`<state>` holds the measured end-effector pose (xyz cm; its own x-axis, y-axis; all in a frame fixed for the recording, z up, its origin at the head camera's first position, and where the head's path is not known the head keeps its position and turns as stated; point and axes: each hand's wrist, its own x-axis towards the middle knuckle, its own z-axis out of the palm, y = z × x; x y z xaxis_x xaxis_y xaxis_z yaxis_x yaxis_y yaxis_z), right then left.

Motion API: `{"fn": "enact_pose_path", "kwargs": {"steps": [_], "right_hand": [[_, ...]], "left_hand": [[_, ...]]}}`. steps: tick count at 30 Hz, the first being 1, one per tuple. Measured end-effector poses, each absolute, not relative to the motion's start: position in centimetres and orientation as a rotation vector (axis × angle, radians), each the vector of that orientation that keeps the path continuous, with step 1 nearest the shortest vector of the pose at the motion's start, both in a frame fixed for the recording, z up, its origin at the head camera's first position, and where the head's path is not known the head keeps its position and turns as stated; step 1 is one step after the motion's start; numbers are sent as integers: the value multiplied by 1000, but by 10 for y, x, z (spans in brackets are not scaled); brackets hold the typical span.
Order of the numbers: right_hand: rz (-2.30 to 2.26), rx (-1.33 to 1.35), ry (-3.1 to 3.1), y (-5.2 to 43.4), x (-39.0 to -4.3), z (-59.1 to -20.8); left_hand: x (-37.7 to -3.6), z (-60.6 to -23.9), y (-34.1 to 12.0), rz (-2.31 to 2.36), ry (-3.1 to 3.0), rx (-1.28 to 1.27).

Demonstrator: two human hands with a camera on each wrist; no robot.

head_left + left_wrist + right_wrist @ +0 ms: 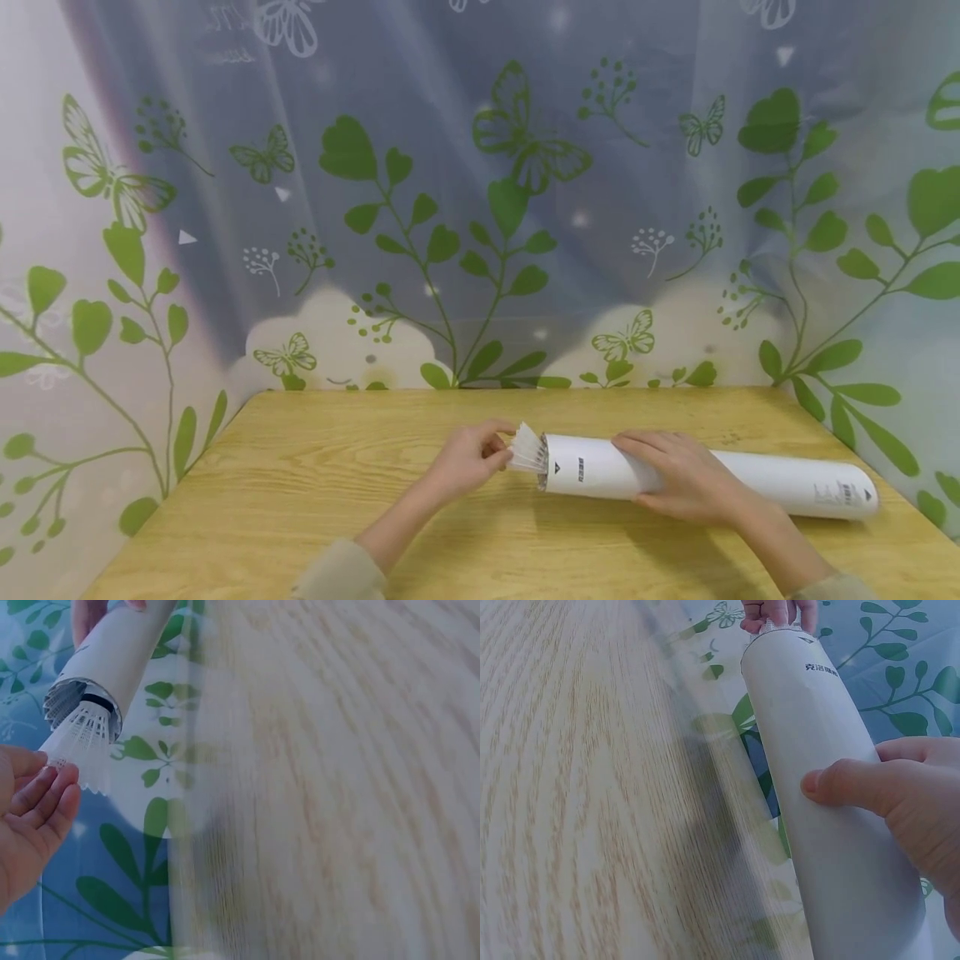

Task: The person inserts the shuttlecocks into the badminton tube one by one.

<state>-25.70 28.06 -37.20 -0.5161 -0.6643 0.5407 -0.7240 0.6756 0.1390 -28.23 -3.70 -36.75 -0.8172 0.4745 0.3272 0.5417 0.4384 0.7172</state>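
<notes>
- On the wooden table [315,492], a long white tube [765,482] lies on its side, its open mouth turned toward the person's left and its capped end toward their right.
- At the tube's open mouth, a white feather shuttlecock [527,448] sticks partway out, its skirt fanned outside the rim.
- Beside that mouth, the left hand [468,460] pinches the edge of the shuttlecock's feathers between thumb and fingertips [52,787].
- Along the tube, past the mouth toward its middle, the right hand [686,483] lies over the top, with the thumb [847,787] pressed on its side and fingers curled round it.
- Behind the tube, at the table's far edge, hangs a sheer curtain [480,208] printed with green leaves and butterflies.
</notes>
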Motion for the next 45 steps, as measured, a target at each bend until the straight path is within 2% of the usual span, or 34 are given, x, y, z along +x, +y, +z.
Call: {"fn": "enact_pose_path", "kwargs": {"steps": [25, 45], "right_hand": [[144, 1070, -2339, 281, -257, -373], [150, 1062, -2336, 280, -259, -375]], "left_hand": [[-278, -376, -21, -1577, -2548, -892], [-271, -375, -1, -1551, -2582, -788]]}}
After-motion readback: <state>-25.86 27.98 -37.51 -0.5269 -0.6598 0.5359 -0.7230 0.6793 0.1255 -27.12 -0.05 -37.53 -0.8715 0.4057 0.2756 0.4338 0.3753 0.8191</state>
